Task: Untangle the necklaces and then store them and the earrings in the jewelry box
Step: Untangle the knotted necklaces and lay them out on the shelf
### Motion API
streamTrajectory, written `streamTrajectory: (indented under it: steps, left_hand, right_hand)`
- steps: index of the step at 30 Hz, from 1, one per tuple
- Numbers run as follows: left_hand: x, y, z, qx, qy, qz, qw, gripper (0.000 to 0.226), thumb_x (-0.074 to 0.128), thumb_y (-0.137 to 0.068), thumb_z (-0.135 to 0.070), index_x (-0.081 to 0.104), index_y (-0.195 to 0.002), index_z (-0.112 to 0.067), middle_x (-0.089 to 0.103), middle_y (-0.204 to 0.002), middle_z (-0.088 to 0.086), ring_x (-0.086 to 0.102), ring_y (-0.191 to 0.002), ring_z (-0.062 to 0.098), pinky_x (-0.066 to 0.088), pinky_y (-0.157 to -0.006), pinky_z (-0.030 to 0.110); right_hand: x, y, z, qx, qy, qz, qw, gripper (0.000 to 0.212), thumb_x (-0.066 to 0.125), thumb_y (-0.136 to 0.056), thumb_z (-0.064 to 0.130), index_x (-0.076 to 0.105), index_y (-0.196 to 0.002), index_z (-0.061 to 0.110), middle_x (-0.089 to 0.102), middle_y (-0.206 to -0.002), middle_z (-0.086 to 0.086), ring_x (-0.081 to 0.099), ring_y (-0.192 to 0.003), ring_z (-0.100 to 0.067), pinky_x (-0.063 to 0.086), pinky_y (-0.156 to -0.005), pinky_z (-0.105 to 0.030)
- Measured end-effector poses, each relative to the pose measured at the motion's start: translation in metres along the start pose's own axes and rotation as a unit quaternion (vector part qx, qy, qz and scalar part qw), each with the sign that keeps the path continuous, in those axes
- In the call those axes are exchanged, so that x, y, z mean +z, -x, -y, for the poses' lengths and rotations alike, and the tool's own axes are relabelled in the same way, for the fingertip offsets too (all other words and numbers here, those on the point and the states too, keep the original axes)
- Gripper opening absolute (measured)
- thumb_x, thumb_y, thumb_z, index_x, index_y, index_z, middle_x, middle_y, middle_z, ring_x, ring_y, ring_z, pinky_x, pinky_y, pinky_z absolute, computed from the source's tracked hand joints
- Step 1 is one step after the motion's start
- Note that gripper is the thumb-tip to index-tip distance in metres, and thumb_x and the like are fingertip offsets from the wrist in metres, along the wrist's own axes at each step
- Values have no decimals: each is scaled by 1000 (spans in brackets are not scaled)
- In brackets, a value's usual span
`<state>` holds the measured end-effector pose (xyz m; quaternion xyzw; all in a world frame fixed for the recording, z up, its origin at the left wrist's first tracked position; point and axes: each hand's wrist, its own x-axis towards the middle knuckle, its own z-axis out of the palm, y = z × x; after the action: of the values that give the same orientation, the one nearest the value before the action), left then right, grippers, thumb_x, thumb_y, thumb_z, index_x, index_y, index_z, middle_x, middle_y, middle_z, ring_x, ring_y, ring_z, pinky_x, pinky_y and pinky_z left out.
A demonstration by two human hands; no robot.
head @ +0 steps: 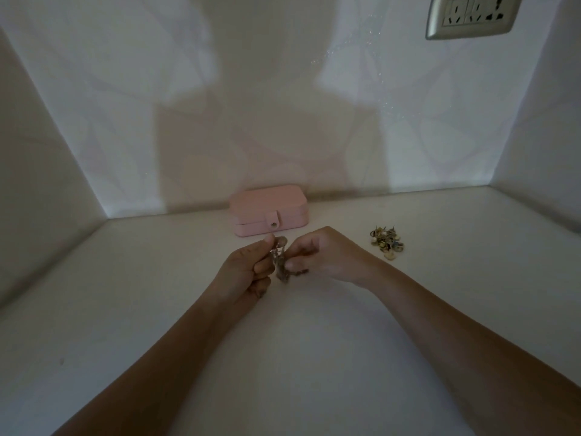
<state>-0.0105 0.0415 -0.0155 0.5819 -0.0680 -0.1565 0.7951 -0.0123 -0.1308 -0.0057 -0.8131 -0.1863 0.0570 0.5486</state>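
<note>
Both hands meet over the middle of the white worktop [125, 309], each pinching part of the same small clump of necklaces [280, 265]. The left hand [248, 270] has its fingers curled, with thumb and forefinger gripping the top of the chains. The right hand [325, 256] is curled too and pinches the clump from the other side. The tangle hangs between them, either just clear of the surface or brushing it (the dim light makes it hard to say which). Holding it from two sides looks meant to let the chains be drawn gently apart, so the knot loosens rather than tightens. I judge the untangling to be under way and not finished, since no single chain can be made out from the rest.

On the far side of the hands, against the back wall, sits the pink jewelry box [268, 212]. Its lid is down and its snap tab is fastened, so it has to be opened before anything goes in. To the right of the hands, well apart from the box, lies a little heap of earrings [386, 242], gold-toned with pale beads, probably set aside to keep them clear of the chains. A wall socket [471, 15] shows at the far upper right
</note>
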Motion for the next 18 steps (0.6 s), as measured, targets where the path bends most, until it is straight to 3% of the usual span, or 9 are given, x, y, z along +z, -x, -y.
streamTrajectory:
  steps: [2,5,9,13,18]
  left_hand:
    - [-1,0,-1,1,1,-3,1000,23,49,-94,-29,68,-93,-16,27,-44,-11,21,-38,2,14,-36,15]
    - [-2,0,-2,0,-1,6,1000,22,48,-95,-24,68,-100,-15,26,-43,-11,19,-37,2,11,-38,16]
    - [-1,0,-1,-4,-15,26,1000,26,54,-84,-25,70,-103,-17,24,-42,-10,19,-38,2,8,-40,18]
    - [-2,0,-2,-2,-18,28,999,30,52,-87,-22,66,-113,-15,25,-42,-10,20,-38,2,9,-41,18]
    - [1,1,-2,5,-30,23,999,26,57,-78,-22,69,-101,-19,25,-42,-10,20,-37,1,9,-41,18]
  right_hand:
    - [-2,-2,1,4,-21,-18,1000,10,67,-85,2,70,-86,12,70,-80,2,64,-77,-6,50,-81,-23]
    - [-4,-3,6,27,-141,-5,990,7,58,-86,3,61,-81,8,66,-83,-7,63,-80,-16,49,-89,-33]
    - [-7,-1,11,66,-326,13,943,20,48,-93,-2,56,-76,7,60,-74,-10,60,-60,-15,51,-78,-36]
    - [-7,3,9,116,-217,51,968,5,63,-91,13,63,-92,9,60,-71,-1,37,-46,-5,38,-57,-23]
    - [-9,5,13,105,-155,50,981,15,66,-89,18,70,-75,17,52,-62,1,30,-45,-4,20,-42,-17]
